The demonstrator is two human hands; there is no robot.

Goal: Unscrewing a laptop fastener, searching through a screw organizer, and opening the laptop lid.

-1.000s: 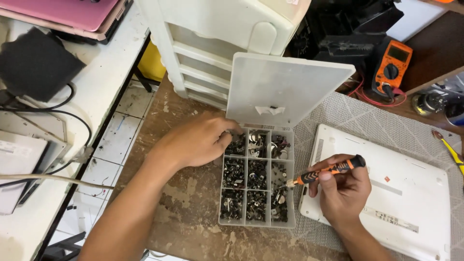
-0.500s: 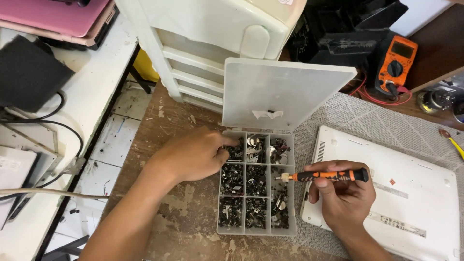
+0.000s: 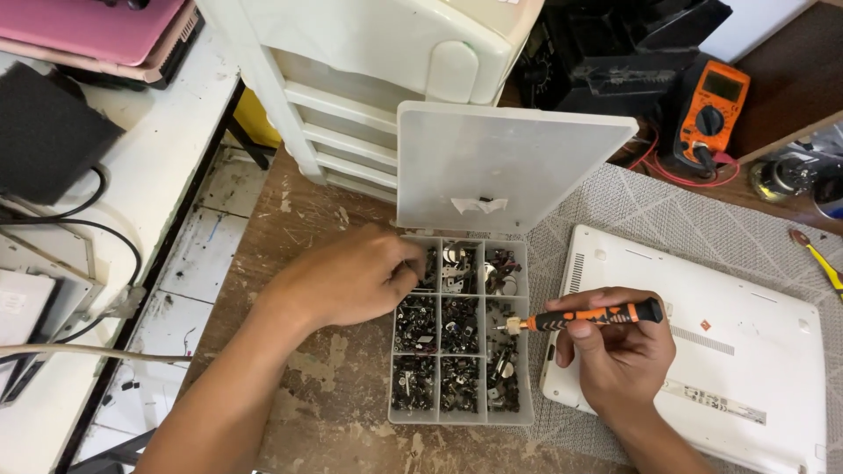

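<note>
- Head view: left hand [image 3: 351,279] lies over the left edge of the parts box [image 3: 461,332], fingers [image 3: 406,274] curled narrow into the top-left compartment; whether they pinch a part, cannot tell.
- Parts box is clear plastic, a grid of compartments full of small dark screws and metal bits; it sits on the desk [image 3: 325,386] at centre, its right edge over the mat [image 3: 702,219].
- Lid [image 3: 505,167] stands open and tilted back behind the box, up against the white drawer unit [image 3: 369,79].
- Right hand [image 3: 619,355] holds a screwdriver [image 3: 584,318], fingers closed around the orange-black handle; the shaft lies near level, tip pointing left over the box's right column.
- Right hand rests over the left edge of the white laptop [image 3: 702,351], which lies bottom-up on the mat, just beside the box.
- Open room: bare worn wood left of and below the box; mat strip bare between lid and laptop.
- Back edge crowded: orange multimeter [image 3: 711,110] with red leads at top right, dark gear beside it.
- Yellow tool [image 3: 821,263] at the right edge, well apart from the hands.
- Left of the desk a gap shows tiled floor [image 3: 189,281]; beyond it a white bench [image 3: 132,167] with cables [image 3: 88,228] and a pink laptop [image 3: 97,31].
</note>
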